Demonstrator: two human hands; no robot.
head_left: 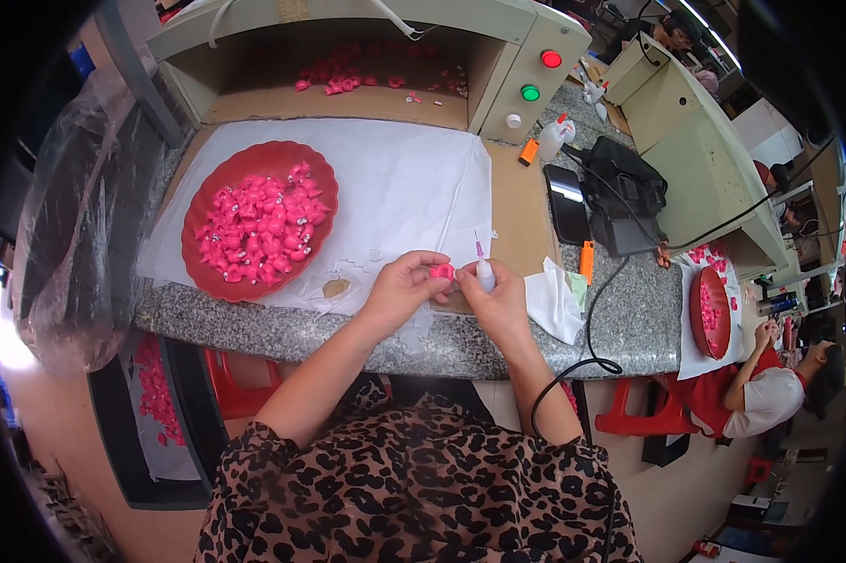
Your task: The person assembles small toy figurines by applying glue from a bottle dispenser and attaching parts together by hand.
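Observation:
My left hand (406, 287) pinches a small pink figure piece (442, 271) between thumb and fingers, above the near edge of the worktop. Close beside it, my right hand (501, 305) is closed around a small white squeeze bottle (486, 275) with a thin needle tip pointing up and away. The right thumb and fingertips come near or touch the pink piece; which one I cannot tell. To the left, a red scalloped bowl (251, 158) holds a heap of pink pieces (263, 225) with small white and silvery spots.
White paper (399, 178) covers the worktop before an open-fronted box (498, 75) holding more pink pieces. At right are a phone (566, 202), a black bag (620, 183), orange lighters (586, 261), a tissue (554, 305) and a cable (589, 328). A co-worker (765, 394) sits far right.

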